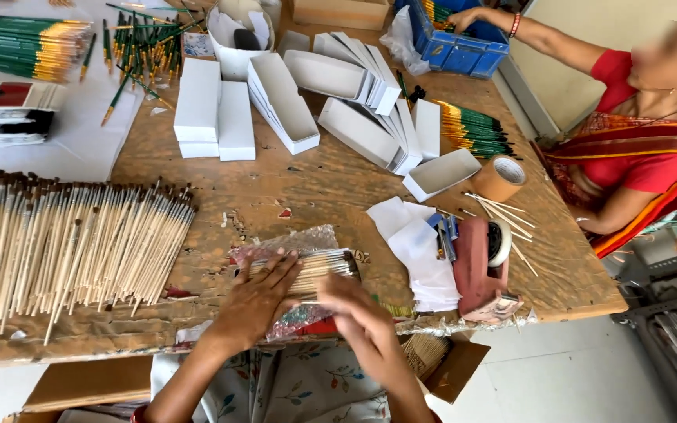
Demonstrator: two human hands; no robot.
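Brush bundle [319,270], unpainted wooden handles, lies on crinkly clear plastic wrap [291,243] at near edge of worktop [331,184]. Left hand [256,301] flat on bundle, fingers spread apart; right hand [354,313] fingers curled over its near end. Red tape dispenser [479,266] just right; loose brush pile [64,239] left.

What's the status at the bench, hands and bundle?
Left hand flat on the brush bundle. Right hand gripping its near end. Bundle on clear wrap. Tape dispenser right, apart; nothing blocking.
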